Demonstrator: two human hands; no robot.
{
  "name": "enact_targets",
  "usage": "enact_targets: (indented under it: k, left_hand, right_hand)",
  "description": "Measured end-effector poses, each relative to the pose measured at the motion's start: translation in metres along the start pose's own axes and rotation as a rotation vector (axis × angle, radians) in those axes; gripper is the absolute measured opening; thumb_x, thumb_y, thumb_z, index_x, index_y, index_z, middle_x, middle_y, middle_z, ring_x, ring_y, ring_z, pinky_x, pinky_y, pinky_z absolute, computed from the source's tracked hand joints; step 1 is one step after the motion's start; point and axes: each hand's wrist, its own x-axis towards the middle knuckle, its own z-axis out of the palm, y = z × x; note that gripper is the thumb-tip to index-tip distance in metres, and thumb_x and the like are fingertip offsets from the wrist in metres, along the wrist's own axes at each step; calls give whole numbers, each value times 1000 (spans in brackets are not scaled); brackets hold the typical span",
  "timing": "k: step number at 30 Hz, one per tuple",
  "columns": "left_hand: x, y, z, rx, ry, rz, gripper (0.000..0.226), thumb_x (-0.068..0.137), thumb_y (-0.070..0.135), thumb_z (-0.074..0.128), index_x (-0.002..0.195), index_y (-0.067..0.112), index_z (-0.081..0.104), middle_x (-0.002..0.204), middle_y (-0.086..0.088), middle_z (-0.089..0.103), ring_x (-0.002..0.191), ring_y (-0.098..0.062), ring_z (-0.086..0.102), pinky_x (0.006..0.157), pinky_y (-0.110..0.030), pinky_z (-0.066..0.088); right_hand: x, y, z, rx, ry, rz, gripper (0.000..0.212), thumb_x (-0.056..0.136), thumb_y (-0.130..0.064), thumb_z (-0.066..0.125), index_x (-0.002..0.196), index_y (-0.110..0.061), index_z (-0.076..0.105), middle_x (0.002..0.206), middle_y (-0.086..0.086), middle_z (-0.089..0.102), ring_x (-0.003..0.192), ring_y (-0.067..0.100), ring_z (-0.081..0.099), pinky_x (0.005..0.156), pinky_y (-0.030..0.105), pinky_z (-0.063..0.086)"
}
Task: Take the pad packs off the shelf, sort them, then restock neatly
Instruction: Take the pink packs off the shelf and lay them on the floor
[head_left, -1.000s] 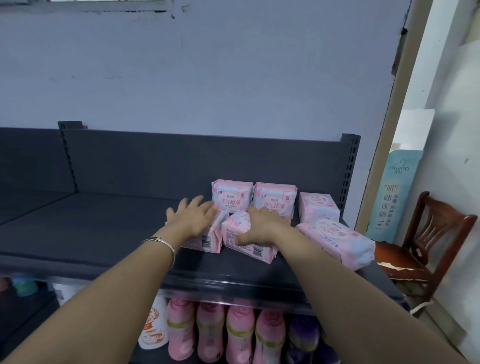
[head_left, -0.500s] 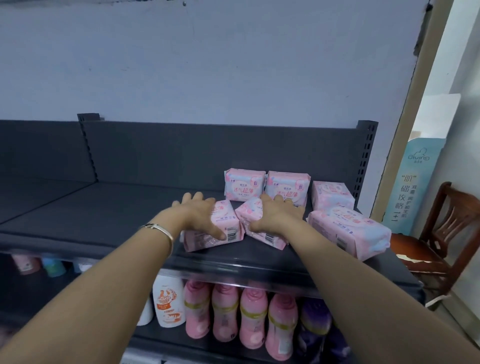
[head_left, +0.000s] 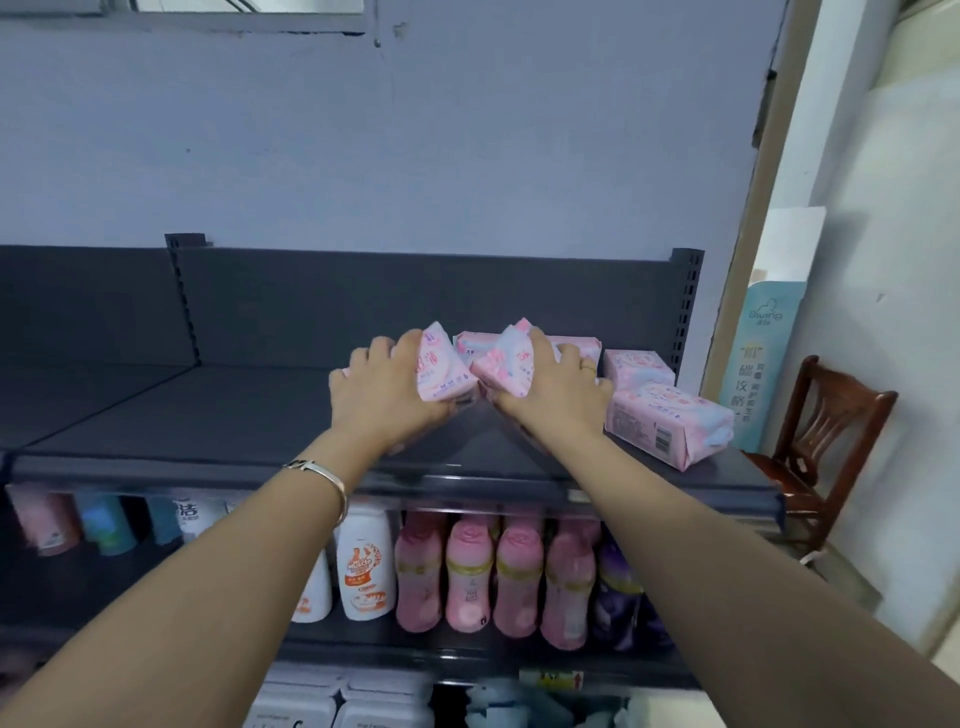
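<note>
The left hand (head_left: 387, 400) grips a soft pink plastic-wrapped pad pack (head_left: 441, 371). Its fingers curl over the far side and tip the pack up on edge. The right hand (head_left: 550, 400) grips a second pink pad pack (head_left: 506, 366) the same way, also tilted. The two packs lean towards each other, corners almost touching. Whether their lower edges rest on the dark grey metal shelf (head_left: 208, 415) is hidden by the hands.

Just behind them, two more pink packs (head_left: 576, 345) stand against the shelf's back panel. To the right lie a small pale pink pack (head_left: 636, 366) and, nearer the front edge, a longer pink-and-blue pack (head_left: 670, 423).

A thin silver bracelet (head_left: 322, 475) circles the left wrist. Pink plastic bottles (head_left: 470, 571) line the tier below, and a brown wooden chair (head_left: 826, 431) stands at the right.
</note>
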Motion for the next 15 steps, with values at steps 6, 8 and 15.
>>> enact_targets:
  k: [6,8,15]
  left_hand:
    - [-55,-32,-37,-98,75,48,89,66,68,61,140,29,30,133,-2,39,117,-30,41,91,-44,34]
    - [-77,-38,-40,-107,59,66,90,66,69,61,140,29,29,133,-2,39,117,-30,41,91,-44,34]
    - [-145,-41,-14,-162,-57,125,93,64,74,60,141,34,27,131,2,39,118,-27,38,93,-44,33]
  right_hand:
    - [-73,-35,-21,25,139,51,93,71,-73,59,147,-35,20,143,5,35,132,32,34,99,49,31]
    - [-98,-38,-23,-6,145,70,93,71,-72,59,147,-35,21,144,4,35,132,31,35,99,48,31]
    - [-169,-12,-25,-79,60,117,90,71,-72,57,146,-36,23,139,2,37,126,30,39,98,45,32]
